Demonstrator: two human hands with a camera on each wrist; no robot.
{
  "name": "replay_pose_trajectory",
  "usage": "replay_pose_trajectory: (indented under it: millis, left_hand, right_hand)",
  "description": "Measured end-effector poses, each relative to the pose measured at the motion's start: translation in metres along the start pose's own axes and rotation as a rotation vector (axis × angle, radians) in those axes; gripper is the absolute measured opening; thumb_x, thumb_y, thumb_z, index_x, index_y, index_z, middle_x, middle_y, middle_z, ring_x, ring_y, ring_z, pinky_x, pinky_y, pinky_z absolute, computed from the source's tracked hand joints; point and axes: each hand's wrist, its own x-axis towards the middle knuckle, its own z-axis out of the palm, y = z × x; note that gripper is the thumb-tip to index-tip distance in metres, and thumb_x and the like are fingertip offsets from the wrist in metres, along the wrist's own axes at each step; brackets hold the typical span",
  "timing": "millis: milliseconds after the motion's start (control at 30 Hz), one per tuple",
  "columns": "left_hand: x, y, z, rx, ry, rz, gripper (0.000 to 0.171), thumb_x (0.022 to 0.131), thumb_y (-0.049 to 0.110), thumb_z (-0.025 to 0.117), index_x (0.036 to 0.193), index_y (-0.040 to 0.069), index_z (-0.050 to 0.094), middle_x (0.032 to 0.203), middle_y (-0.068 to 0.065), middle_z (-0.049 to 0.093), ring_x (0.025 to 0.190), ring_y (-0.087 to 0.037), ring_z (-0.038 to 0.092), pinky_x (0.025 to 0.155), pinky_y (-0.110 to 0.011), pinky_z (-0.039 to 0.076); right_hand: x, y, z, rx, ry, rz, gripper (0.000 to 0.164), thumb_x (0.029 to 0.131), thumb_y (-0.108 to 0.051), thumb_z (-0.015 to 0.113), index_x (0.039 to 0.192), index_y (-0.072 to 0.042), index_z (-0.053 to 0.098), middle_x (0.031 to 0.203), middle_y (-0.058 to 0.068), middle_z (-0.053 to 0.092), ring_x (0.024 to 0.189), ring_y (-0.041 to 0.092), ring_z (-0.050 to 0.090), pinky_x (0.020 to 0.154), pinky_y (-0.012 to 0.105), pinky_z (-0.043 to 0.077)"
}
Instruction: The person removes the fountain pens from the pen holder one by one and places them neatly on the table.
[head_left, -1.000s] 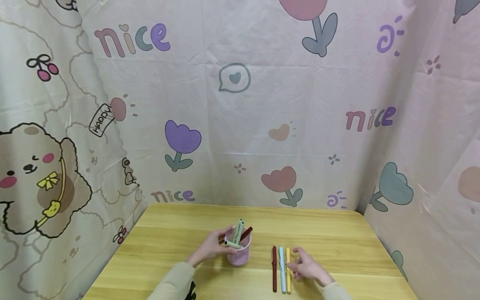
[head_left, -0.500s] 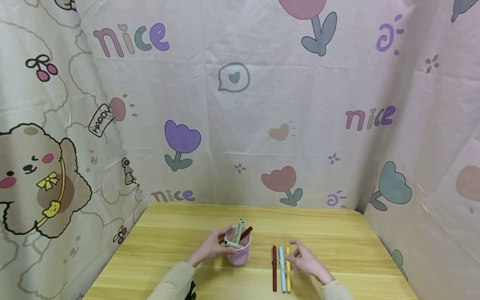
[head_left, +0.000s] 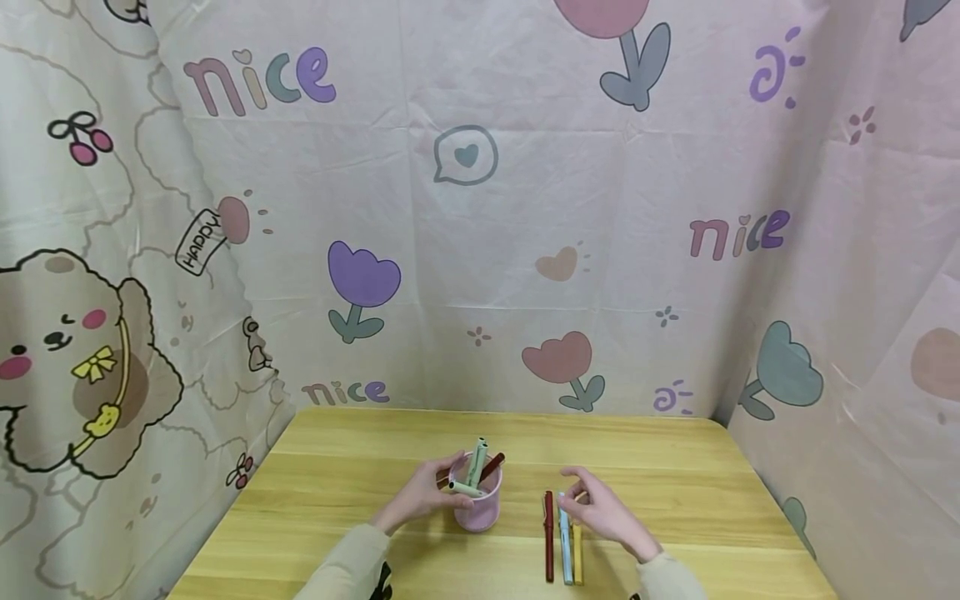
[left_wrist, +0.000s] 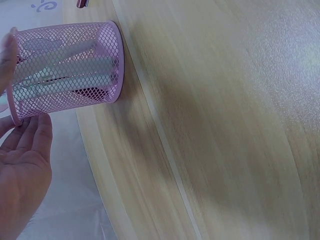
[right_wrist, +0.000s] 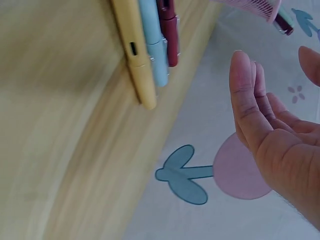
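My left hand (head_left: pixel 422 498) holds the rim of a pink mesh pen holder (head_left: pixel 480 515), thumb on one side and fingers on the other. Pale green pens (head_left: pixel 477 463) and a dark red pen (head_left: pixel 492 467) stick out of it; the mesh (left_wrist: pixel 70 70) shows more pens leaning inside. To the right, a dark red pen (head_left: pixel 549 537), a light blue pen (head_left: pixel 566 550) and a yellow pen (head_left: pixel 577 554) lie side by side on the table. Over the far ends of the blue and yellow pens hovers my right hand (head_left: pixel 603 508), holding nothing, its fingers apart from the pens (right_wrist: pixel 137 55).
The wooden table (head_left: pixel 360 450) ends at a patterned cloth backdrop (head_left: pixel 465 250), which also hangs along both sides. The pen holder stands left of the row of pens, with bare tabletop between them.
My right hand has moved left and away from me, from beside the yellow pen to above the blue and yellow pens. The left hand and pen holder stay put.
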Motion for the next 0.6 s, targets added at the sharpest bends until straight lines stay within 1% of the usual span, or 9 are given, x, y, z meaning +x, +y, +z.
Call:
replay_pose_trajectory:
  millis: [167, 267, 333, 500, 600]
  left_hand:
    - [0.0, 0.0, 0.0, -0.011, 0.003, -0.002, 0.087, 0.081, 0.015, 0.084, 0.149, -0.011, 0.036, 0.151, -0.034, 0.043, 0.133, -0.048, 0.052, 0.111, -0.053, 0.049]
    - [-0.001, 0.0, 0.0, -0.01, 0.008, -0.007, 0.088, 0.081, 0.015, 0.084, 0.149, -0.011, 0.035, 0.151, -0.033, 0.043, 0.133, -0.049, 0.052, 0.111, -0.054, 0.048]
    - [-0.001, 0.001, 0.0, -0.006, 0.011, -0.01, 0.089, 0.08, 0.016, 0.084, 0.149, -0.012, 0.035, 0.15, -0.033, 0.044, 0.133, -0.049, 0.052, 0.111, -0.054, 0.048]
    - [-0.001, 0.001, 0.0, -0.002, 0.008, -0.012, 0.089, 0.08, 0.015, 0.084, 0.149, -0.012, 0.034, 0.15, -0.033, 0.045, 0.133, -0.05, 0.052, 0.111, -0.055, 0.048]
    - [-0.001, 0.002, 0.0, -0.002, 0.007, -0.011, 0.089, 0.081, 0.015, 0.084, 0.149, -0.013, 0.034, 0.15, -0.033, 0.045, 0.133, -0.05, 0.052, 0.111, -0.055, 0.048]
  right_hand:
    - [0.006, -0.009, 0.002, -0.042, -0.003, -0.036, 0.056, 0.099, -0.019, 0.063, 0.141, 0.011, 0.04, 0.099, 0.012, 0.062, 0.073, 0.008, 0.06, 0.063, 0.028, 0.058]
    - [0.01, -0.011, 0.004, -0.057, 0.002, -0.052, 0.055, 0.099, -0.019, 0.063, 0.14, 0.01, 0.042, 0.099, 0.012, 0.063, 0.073, 0.007, 0.06, 0.061, 0.024, 0.055]
    - [0.014, -0.013, 0.005, -0.061, 0.004, -0.064, 0.055, 0.098, -0.019, 0.064, 0.14, 0.01, 0.042, 0.1, 0.013, 0.064, 0.073, 0.008, 0.06, 0.061, 0.026, 0.057]
    - [0.021, -0.017, 0.01, -0.099, 0.024, -0.087, 0.053, 0.097, -0.018, 0.065, 0.138, 0.008, 0.045, 0.1, 0.012, 0.066, 0.079, 0.011, 0.063, 0.063, 0.022, 0.056]
    - [0.026, -0.02, 0.012, -0.093, 0.028, -0.095, 0.052, 0.097, -0.017, 0.064, 0.138, 0.008, 0.045, 0.099, 0.013, 0.066, 0.076, 0.011, 0.063, 0.061, 0.019, 0.054]
